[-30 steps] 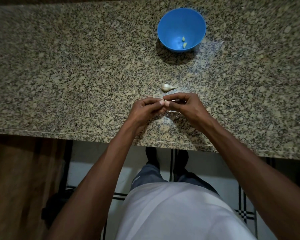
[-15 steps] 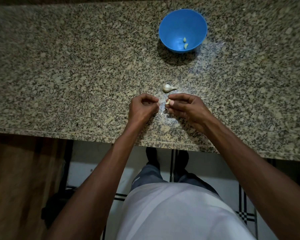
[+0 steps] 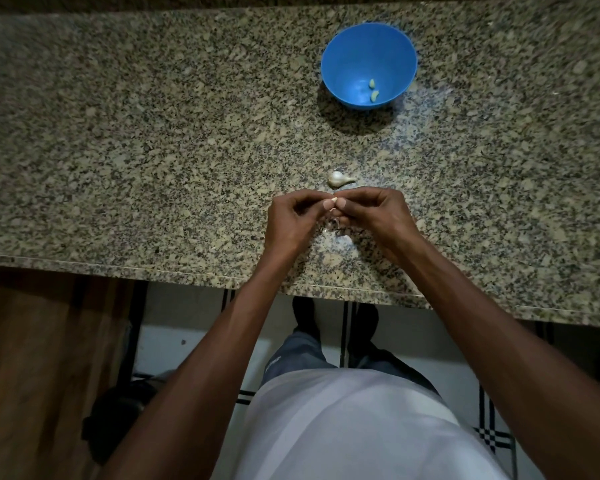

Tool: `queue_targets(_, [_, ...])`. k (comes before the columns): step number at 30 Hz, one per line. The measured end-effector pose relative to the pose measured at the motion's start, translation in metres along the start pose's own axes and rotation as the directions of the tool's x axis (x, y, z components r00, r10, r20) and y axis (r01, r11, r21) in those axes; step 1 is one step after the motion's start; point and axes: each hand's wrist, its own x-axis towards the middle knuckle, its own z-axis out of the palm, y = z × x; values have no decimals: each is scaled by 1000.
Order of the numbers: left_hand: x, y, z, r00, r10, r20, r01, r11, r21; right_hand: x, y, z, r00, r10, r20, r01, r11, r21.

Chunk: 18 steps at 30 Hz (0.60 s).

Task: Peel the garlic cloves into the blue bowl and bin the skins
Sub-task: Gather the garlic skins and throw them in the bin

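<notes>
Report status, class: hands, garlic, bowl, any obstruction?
Left hand and right hand pinching one clove between fingertips. Two peeled cloves in blue bowl; garlic piece on counter. Nothing blocking the bowl.

Speckled beige-and-black polished granite tabletop [image 3: 153, 133], glossy; round blue plastic bowl [image 3: 340, 60], smooth, faintly shiny; papery white-skinned garlic piece [image 3: 336, 178], matt.

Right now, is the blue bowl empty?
No. The blue bowl holds two peeled garlic cloves lying near its bottom.
</notes>
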Motion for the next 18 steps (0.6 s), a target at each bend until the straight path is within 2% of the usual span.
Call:
queue_targets(2, [1, -2, -2, 998, -67, 0, 66, 989, -131, 1, -2, 0, 1000, -19, 16, 20, 998, -60])
queue_targets(4, [0, -3, -5, 991, -134, 18, 134, 954, -269, 2, -3, -3, 1000, -25, 2, 25, 975, -220])
queue_targets(6, [-1, -5, -7, 983, -180, 48, 185, 917, -355, 2, -5, -5, 998, -69, -11, 56, 884, -463])
queue_targets(8, [-2, -6, -8, 975, -207, 84, 223, 877, -425, 1, -7, -4, 989, -144, -12, 105, 775, -623])
queue_targets(14, [-3, -7, -9, 953, -279, 119, 298, 788, -539, -3, -8, 5, 967, -256, 3, 190, 710, -678])
queue_targets(18, [-3, -7, -11, 953, -271, 133, 299, 788, -538, -5, -8, 7, 973, -221, 58, 192, 651, -734])
